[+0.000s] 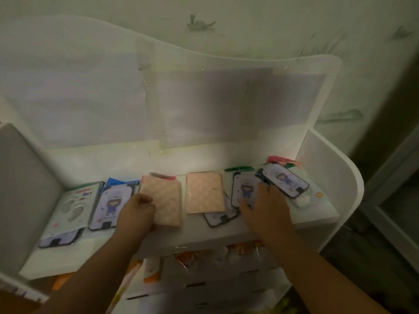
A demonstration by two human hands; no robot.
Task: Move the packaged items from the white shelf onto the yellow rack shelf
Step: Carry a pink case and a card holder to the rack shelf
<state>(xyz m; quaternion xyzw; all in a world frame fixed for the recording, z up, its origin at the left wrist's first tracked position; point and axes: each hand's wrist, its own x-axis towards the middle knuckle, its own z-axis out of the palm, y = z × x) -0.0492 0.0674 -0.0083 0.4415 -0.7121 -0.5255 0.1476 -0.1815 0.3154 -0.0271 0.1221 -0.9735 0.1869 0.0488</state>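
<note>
Several flat packaged items lie in a loose row along the top of the white shelf, a unit with a tall curved back panel and rounded side walls; the yellow rack shelf they are meant for is not in view, so the carry has not begun as far as can be judged. Below the top board, lower tiers hold orange-and-white packets, too blurred to name. Going down in size: at the far left a pale card pack lies over a dark-edged phone-case pack, and its print reads "DAY" in blue under a red word too smeared to read. Next to it sits a cartoon-figure phone-case pack with a blue header card. The left hand grips the lower left corner of a peach quilted pouch, thumb on top and fingers curled under. A second peach pouch lies just beside it, over another case pack. The right hand lies on overlapping cartoon-figure case packs, fingers bent down against them; whether it has one pinched I cannot tell. The risk lies there: the glossy sleeves overlap and slope, so lifting one could drag its neighbours off the front edge onto the tiers below. A corner grip could also let the limp pouch swing or slip. No brand name is legible anywhere.
</note>
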